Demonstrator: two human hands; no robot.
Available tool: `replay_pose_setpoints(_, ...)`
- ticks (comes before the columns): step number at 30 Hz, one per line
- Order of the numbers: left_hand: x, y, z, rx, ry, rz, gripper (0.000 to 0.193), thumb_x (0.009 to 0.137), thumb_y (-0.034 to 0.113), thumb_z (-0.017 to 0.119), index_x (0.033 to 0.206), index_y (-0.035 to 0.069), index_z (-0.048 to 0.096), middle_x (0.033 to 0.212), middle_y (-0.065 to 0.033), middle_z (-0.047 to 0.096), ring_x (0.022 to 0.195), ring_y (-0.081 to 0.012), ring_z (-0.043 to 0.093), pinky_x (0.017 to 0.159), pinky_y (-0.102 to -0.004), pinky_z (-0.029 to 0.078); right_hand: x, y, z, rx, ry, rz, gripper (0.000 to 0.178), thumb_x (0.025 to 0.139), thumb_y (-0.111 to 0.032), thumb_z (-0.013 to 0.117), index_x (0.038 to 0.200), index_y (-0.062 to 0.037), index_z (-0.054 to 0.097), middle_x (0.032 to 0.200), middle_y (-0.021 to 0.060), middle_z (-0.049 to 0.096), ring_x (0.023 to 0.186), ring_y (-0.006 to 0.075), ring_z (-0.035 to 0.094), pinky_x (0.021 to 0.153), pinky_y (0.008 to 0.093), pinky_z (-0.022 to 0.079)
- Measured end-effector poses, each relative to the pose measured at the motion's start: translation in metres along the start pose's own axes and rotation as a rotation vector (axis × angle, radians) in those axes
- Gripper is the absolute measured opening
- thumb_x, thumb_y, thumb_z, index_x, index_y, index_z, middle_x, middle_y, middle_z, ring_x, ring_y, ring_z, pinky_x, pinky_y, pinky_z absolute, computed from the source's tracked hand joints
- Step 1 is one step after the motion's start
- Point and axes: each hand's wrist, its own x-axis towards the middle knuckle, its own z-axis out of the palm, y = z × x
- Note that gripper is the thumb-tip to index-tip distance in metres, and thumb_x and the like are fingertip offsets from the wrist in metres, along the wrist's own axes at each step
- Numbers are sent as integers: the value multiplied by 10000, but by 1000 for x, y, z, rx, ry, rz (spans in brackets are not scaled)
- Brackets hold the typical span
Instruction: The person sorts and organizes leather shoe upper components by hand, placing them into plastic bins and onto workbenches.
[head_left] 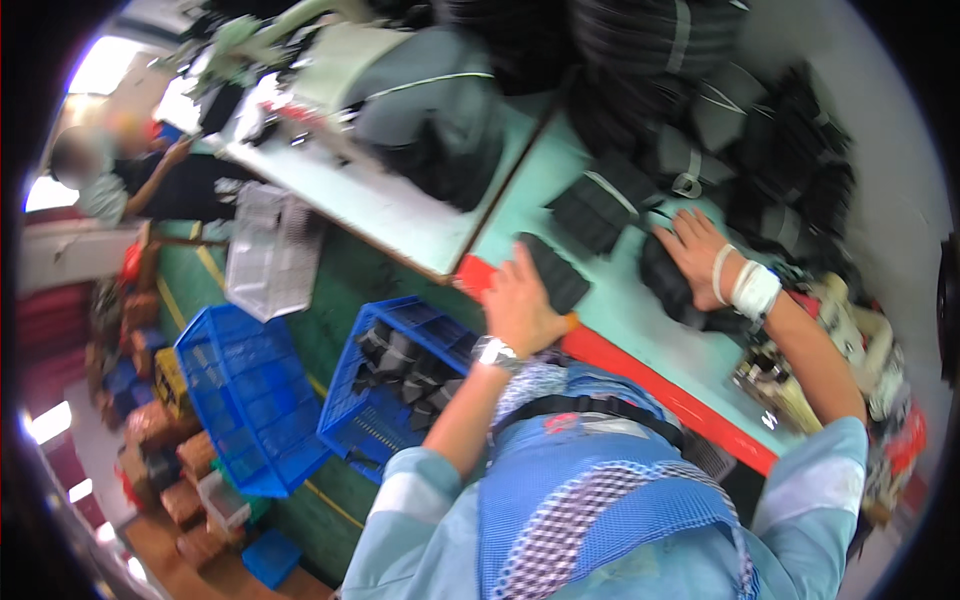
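Note:
My left hand [519, 308] is at the table's red front edge, closed around the near side of a flat black fabric-like piece [556, 274]. A small orange bit [571, 322] shows at its thumb; what it is I cannot make out. My right hand [697, 258] lies with fingers spread over another dark piece [660, 272], which it partly covers. Between and beyond the hands rests a black bundle [597, 207] tied with a pale strip.
Tall tied black stacks [655, 40] and loose dark bundles [790, 150] crowd the table's back. A grey tied stack [430, 105] stands left. On the floor are a blue crate [340, 425] of dark pieces, another blue crate [245, 400] and a white basket [268, 250]. A person [110, 180] is far left.

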Motion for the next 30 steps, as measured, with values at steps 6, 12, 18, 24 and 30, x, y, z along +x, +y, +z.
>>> replay_pose_setpoints(6, 0, -12, 1, -24, 38, 9, 1089, 471, 375, 766, 1282, -117, 232, 956, -195, 478, 859, -350, 503, 698, -421, 452, -13, -39, -99, 323, 620, 149, 1019, 473, -252, 773, 1301, 34, 252, 1069, 220, 412, 959, 389, 473, 835, 398, 420)
replay_pose_setpoints(12, 4, 8, 10, -29, 7, 93, 1087, 473, 390, 767, 1274, -119, 238, 972, -208, 484, 872, -363, 504, 713, -432, 445, 84, -42, -29, 73, 538, 534, 994, 460, -296, 782, 1281, 19, 320, 1192, 216, 364, 1174, 367, 330, 989, 556, 246)
replay_pose_setpoints(18, -1, -5, 10, 41, 59, 68, 1073, 489, 417, 763, 1261, -122, 249, 950, -203, 488, 851, -367, 510, 705, -427, 445, 54, -64, -33, 225, 803, 394, 939, 572, -426, 753, 1286, 9, 326, 1294, 252, 295, 1212, 405, 290, 1019, 552, 196)
replay_pose_setpoints(24, 6, -2, 7, 36, 47, 92, 1052, 492, 391, 744, 1270, -117, 251, 947, -192, 479, 849, -348, 511, 685, -424, 451, -73, -35, 11, -42, 18, 599, 946, 585, -282, 763, 1347, -49, 254, 1264, 227, 375, 1227, 348, 333, 1002, 527, 241)
replay_pose_setpoints(30, 4, 2, 8, 41, 1, 140, 1055, 488, 370, 738, 1277, -118, 237, 962, -195, 479, 872, -351, 502, 707, -428, 446, -71, -15, 34, 74, -40, 655, 1079, 512, -224, 763, 1382, -56, 147, 1244, 269, 353, 1195, 389, 347, 1026, 513, 226)
